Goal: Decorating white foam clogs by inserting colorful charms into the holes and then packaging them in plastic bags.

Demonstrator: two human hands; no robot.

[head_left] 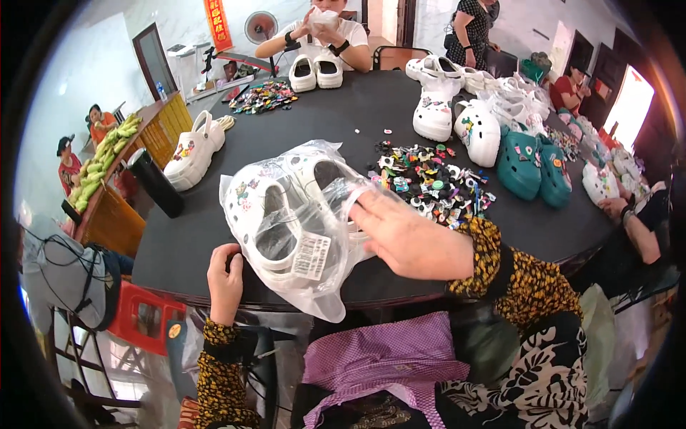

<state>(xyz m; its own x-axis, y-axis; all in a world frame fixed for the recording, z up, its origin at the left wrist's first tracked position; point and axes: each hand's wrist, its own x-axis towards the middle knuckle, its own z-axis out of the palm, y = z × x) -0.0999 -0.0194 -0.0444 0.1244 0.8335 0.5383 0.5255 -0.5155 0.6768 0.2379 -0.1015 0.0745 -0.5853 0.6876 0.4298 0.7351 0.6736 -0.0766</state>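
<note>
A pair of white clogs (259, 211) with charms lies inside a clear plastic bag (323, 287) at the table's near edge. A white printed label (311, 256) shows on the bag, over the left clog. My right hand (414, 239) reaches in from the right, its fingers stretched out flat against the plastic by the right clog; its fingertips are partly behind the film. My left hand (226, 277) rests at the table edge, just left of the bag. Its fingers are loosely bent with the thumb apart, and nothing shows in them.
Loose charms (429, 179) lie beyond my right hand, with teal clogs (520, 163) and white clogs (433, 114) around them. A white clog (191, 154) and a black cylinder (156, 184) stand at left. Across the dark table (321, 107) a person (354, 36) holds something white.
</note>
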